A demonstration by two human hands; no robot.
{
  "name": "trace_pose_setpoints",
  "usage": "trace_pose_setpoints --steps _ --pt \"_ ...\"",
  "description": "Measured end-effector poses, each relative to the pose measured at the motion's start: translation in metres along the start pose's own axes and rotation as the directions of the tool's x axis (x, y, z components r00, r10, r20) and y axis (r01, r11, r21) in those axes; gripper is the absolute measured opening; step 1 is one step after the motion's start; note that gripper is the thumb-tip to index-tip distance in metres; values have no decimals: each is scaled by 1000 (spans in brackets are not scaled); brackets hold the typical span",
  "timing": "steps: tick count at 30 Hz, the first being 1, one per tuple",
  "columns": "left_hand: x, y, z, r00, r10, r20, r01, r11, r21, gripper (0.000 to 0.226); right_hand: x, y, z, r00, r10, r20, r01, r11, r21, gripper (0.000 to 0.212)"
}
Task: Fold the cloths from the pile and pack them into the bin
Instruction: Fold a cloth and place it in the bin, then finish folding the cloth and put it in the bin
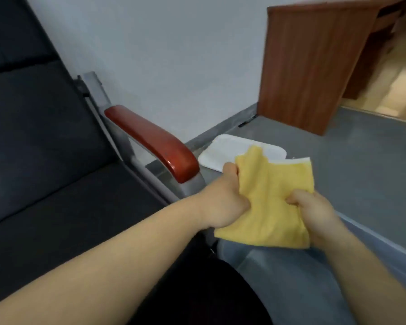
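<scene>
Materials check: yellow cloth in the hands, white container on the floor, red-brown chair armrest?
The yellow square cloth: soft fuzzy textile, likely microfibre or terry; matte, creases limply.
The white rounded-corner container: probably moulded plastic; smooth, uniform, rounded rim, though blur leaves it open.
The red-brown curved armrest: lacquered wood or glossy plastic; bright highlights on it, cannot tell which.

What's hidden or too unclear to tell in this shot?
Head view:
White bin: near corner and contents hidden by the yellow cloth.
Left hand and right hand: fingers partly hidden by the cloth.
Cloth pile: outside the frame.
Wooden desk: cut off by the top edge.
</scene>
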State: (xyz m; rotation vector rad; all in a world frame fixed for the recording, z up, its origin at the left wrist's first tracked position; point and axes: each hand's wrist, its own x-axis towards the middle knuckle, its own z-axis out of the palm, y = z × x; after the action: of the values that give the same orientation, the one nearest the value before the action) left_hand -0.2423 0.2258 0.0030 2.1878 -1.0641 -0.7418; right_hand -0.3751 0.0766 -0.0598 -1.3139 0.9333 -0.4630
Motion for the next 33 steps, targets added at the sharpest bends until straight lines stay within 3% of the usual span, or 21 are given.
trace_pose_setpoints --steps 5,9,12,15,18,21,24,27,33 --pt "90 -13 94 974 -129 188 90 975 204 35 34 112 -49 947 290 -136 -278 955 99 18" --pt "116 -46 132 902 -276 332 193 946 261 70 45 178 -57 885 460 -78 -459 888 26 21" --pt "118 -65 135 895 -288 340 172 927 332 87 44 200 -56 765 636 100 -594 758 -270 73" --pt "110 -69 125 903 -264 339 152 934 325 85 48 185 -54 865 501 18 -424 750 -507 69" --pt "88 -61 104 937 -203 285 132 959 249 69 50 140 -37 974 218 59 -156 840 -519 57" --pt "51 -62 66 982 -141 123 126 984 122 51 39 93 -5 983 -30 181 110 886 -451 25" --pt "-5 -81 18 990 -126 -66 126 992 -5 39 13 41 42 925 -189 331 325 845 -424 19" --pt "-70 -108 -27 953 -127 -276 139 990 25 41 -16 0 95 821 -255 510 490 773 -403 19" --pt "-211 -179 -112 734 -269 -624 309 950 -47 48 -93 -47 241 515 -252 819 750 594 -289 28"
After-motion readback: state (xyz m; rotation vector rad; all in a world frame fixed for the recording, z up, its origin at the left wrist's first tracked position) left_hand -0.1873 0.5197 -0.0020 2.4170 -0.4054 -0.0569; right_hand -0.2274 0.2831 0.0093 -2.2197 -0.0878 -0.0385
